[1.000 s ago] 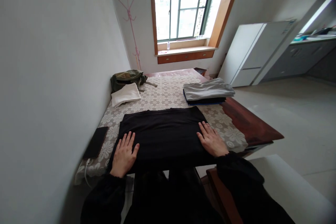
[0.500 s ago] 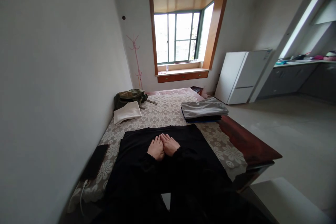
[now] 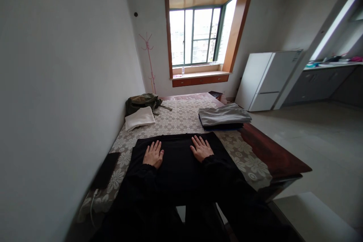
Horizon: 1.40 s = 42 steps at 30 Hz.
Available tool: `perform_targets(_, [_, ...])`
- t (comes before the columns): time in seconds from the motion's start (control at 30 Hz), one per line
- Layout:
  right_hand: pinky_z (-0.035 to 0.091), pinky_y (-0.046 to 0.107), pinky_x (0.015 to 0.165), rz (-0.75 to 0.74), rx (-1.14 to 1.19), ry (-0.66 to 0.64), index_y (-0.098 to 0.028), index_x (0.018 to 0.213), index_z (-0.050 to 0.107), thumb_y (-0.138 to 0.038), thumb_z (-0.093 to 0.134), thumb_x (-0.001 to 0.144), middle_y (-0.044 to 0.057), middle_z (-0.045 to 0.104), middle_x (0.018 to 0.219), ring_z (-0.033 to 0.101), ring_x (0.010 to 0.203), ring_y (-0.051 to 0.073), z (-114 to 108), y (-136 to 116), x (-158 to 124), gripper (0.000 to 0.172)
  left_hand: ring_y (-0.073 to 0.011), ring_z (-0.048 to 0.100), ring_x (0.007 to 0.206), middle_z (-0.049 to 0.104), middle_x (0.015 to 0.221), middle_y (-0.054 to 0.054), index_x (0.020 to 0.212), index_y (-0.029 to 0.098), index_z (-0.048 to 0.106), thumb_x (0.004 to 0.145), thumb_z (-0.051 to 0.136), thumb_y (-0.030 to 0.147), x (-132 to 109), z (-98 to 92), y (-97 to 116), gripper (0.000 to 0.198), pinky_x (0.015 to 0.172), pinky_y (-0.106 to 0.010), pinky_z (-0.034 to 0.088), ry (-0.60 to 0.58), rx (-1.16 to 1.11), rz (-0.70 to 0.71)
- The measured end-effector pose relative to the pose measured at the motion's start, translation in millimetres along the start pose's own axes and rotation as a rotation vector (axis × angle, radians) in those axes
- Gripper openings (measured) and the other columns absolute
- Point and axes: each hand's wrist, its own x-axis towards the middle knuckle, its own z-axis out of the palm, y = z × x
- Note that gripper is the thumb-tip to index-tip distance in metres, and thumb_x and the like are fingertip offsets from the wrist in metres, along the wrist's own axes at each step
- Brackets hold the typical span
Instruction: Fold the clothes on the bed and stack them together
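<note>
A black garment (image 3: 176,159) is spread flat over the near part of the table; its exact kind is hard to make out against my black sleeves. On its left half my left hand (image 3: 153,154) lies palm down, fingers stretched out. My right hand (image 3: 201,148) rests flat on the right half, fingers a little apart. Neither hand grips the cloth. Beyond the right hand sits a stack of folded clothes (image 3: 224,115), grey on top and dark below. A folded white cloth (image 3: 140,118) lies past the left hand.
An olive backpack (image 3: 141,102) leans by the wall at the back left. A dark tablet-like device (image 3: 105,170) with a white cable (image 3: 92,206) lies at the left edge. Lace cloth (image 3: 181,115) covers the wooden table (image 3: 272,151). A pale seat (image 3: 310,215) stands at lower right.
My hands were together at the middle of the black garment. They have slid apart, the left hand leftward and the right hand rightward, staying flat on the cloth. The view has shifted slightly.
</note>
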Motion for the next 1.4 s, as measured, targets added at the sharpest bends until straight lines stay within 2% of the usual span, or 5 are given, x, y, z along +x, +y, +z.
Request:
perform_targets(0.3, [0.016, 0.047, 0.129, 0.106, -0.050, 0.020, -0.011, 0.166, 0.032, -0.036, 0.027, 0.103, 0.012, 0.030, 0.172, 0.023, 0.160, 0.026, -15.1, 53.2, -6.7, 0.068, -0.0295, 0.034, 0.156, 0.038, 0.167, -0.014, 0.160, 0.012, 0.044, 0.103, 0.029, 0.028, -10.6, -21.4, -62.4, 0.060, 0.127, -0.051, 0.028, -0.061, 0.028, -0.081])
perform_targets(0.6, [0.021, 0.045, 0.128, -0.197, 0.020, 0.012, -0.023, 0.164, 0.038, -0.035, 0.035, 0.102, 0.004, 0.032, 0.172, 0.026, 0.160, 0.023, 0.2, -64.1, 16.4, 0.064, -0.0265, 0.033, 0.157, 0.039, 0.168, -0.006, 0.163, 0.025, 0.040, 0.101, 0.037, 0.029, 33.2, 2.4, 63.4, 0.062, 0.127, -0.051, 0.028, -0.075, -0.063, 0.157])
perform_targets(0.73, [0.016, 0.048, 0.129, -0.199, 0.040, 0.017, -0.020, 0.165, 0.035, -0.035, 0.029, 0.104, 0.006, 0.027, 0.173, 0.020, 0.161, 0.024, 8.4, -73.8, 19.7, 0.063, -0.0261, 0.028, 0.159, 0.035, 0.170, -0.006, 0.165, 0.024, 0.035, 0.102, 0.034, 0.028, 41.5, 11.7, 79.3, 0.063, 0.129, -0.054, 0.022, -0.032, -0.090, 0.130])
perform_targets(1.07, [0.011, 0.056, 0.129, -0.092, 0.029, -0.009, -0.032, 0.167, 0.030, -0.041, 0.027, 0.106, -0.001, 0.024, 0.175, 0.017, 0.162, 0.024, 6.3, -37.5, 24.7, 0.061, -0.0253, 0.026, 0.160, 0.033, 0.172, -0.003, 0.164, 0.026, 0.036, 0.103, 0.031, 0.032, 36.1, 3.0, 21.7, 0.062, 0.130, -0.056, 0.019, -0.017, -0.091, -0.020])
perform_targets(1.4, [0.012, 0.051, 0.129, 0.120, -0.032, 0.011, -0.022, 0.167, 0.029, -0.037, 0.025, 0.106, 0.004, 0.024, 0.175, 0.019, 0.161, 0.026, -7.2, 48.5, 20.9, 0.063, -0.0266, 0.030, 0.158, 0.038, 0.169, -0.007, 0.164, 0.023, 0.038, 0.104, 0.032, 0.030, 18.3, -10.3, -63.5, 0.061, 0.130, -0.053, 0.019, 0.016, -0.045, -0.199])
